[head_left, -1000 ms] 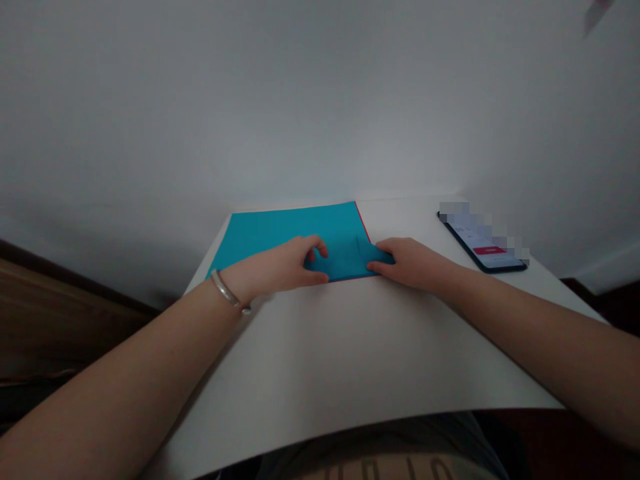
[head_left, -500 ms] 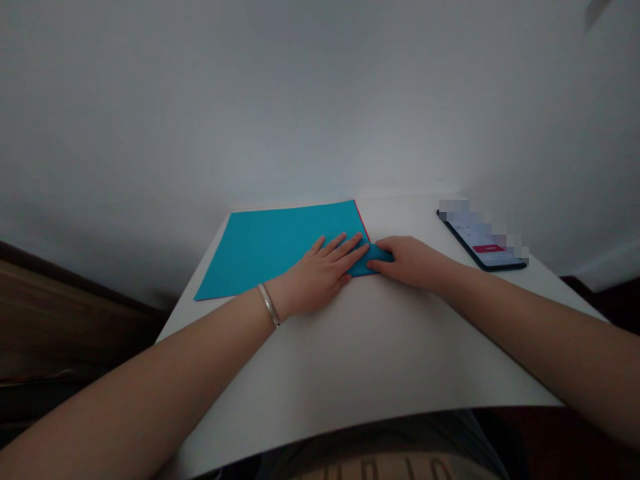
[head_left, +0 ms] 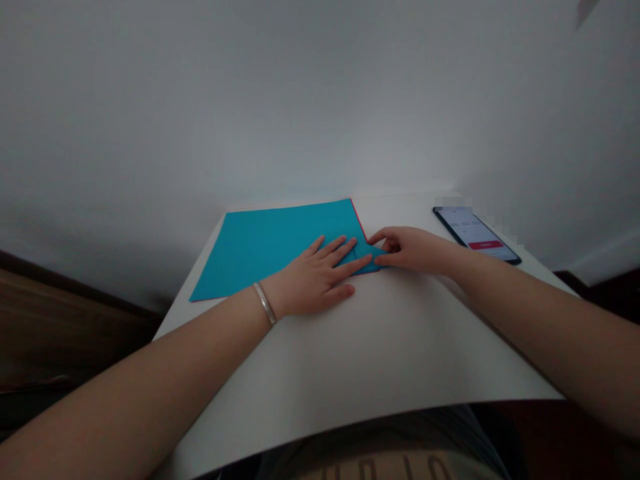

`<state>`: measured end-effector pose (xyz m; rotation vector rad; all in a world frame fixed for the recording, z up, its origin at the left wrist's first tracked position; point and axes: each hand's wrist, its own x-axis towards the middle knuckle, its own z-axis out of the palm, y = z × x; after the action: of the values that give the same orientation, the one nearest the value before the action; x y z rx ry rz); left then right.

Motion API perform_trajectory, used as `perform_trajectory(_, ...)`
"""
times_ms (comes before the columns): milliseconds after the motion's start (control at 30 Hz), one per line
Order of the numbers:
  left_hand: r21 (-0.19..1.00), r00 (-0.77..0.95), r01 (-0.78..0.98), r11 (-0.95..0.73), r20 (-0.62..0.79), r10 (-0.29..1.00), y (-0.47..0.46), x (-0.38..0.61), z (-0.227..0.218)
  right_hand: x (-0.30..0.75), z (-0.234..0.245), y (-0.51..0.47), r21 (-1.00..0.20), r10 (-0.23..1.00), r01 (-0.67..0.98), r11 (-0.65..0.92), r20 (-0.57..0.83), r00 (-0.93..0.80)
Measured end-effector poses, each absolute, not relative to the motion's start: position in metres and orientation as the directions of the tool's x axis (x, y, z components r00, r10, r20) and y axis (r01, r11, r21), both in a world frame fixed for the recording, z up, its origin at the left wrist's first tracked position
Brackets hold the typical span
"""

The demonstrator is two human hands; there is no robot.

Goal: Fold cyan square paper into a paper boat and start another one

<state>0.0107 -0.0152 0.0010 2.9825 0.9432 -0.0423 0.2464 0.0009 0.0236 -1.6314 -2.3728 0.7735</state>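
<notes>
Blue sheets of paper lie flat on the white table, with a thin red edge showing along the right side. My left hand rests on the near right part of the blue paper, palm down, fingers spread. At the paper's near right corner, my right hand has its thumb and fingers around a blue flap that juts to the right. Its thumb touches the flap, and the index fingertip is by the red edge. The fingers partly hide how the flap is held.
A phone with a lit screen lies at the right of the white table. Behind the table stands a pale wall. Brown wooden furniture is at the left. The table's near edge is close to my body.
My right hand has shifted its grip on the flap, with the index finger now raised toward the red edge. My left thumb has spread away from the fingers. The view has moved slightly.
</notes>
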Motion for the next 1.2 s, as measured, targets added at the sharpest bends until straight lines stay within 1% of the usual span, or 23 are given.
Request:
perform_trajectory(100, 0.016, 0.836, 0.548, -0.836, -0.014, 0.548, -0.015, 0.01, 0.001, 0.248, 0.026, 0.002, -0.481, 0.901, 0.837, 0.262, -0.189, -0.391)
perform_trajectory(233, 0.023, 0.836, 0.549, -0.835, -0.027, 0.549, -0.015, 0.011, 0.003, 0.248, 0.03, 0.004, -0.44, 0.9, 0.864, 0.244, -0.229, -0.371)
perform_trajectory(400, 0.013, 0.846, 0.534, -0.846, -0.017, 0.533, -0.015, 0.01, 0.003, 0.251, 0.031, 0.008, -0.449, 0.885, 0.859, 0.246, -0.257, -0.388)
perform_trajectory(600, -0.004, 0.853, 0.522, -0.853, -0.014, 0.522, -0.015, 0.009, 0.003, 0.255, 0.032, 0.012, -0.394, 0.885, 0.891, 0.225, -0.3, -0.356)
perform_trajectory(833, 0.012, 0.854, 0.52, -0.854, -0.025, 0.52, -0.016, 0.011, 0.005, 0.257, 0.031, 0.013, -0.428, 0.872, 0.877, 0.218, -0.319, -0.372)
perform_trajectory(967, 0.038, 0.856, 0.517, -0.855, -0.008, 0.517, -0.016, 0.011, 0.005, 0.259, 0.032, 0.015, -0.411, 0.862, 0.887, 0.211, -0.349, -0.367)
perform_trajectory(1100, 0.035, 0.853, 0.522, -0.852, -0.026, 0.521, -0.016, 0.011, 0.005, 0.262, 0.034, 0.017, -0.369, 0.863, 0.899, 0.236, -0.346, -0.368)
perform_trajectory(1200, 0.021, 0.851, 0.526, -0.85, -0.035, 0.525, -0.017, 0.011, 0.005, 0.266, 0.032, 0.017, -0.398, 0.855, 0.888, 0.232, -0.353, -0.381)
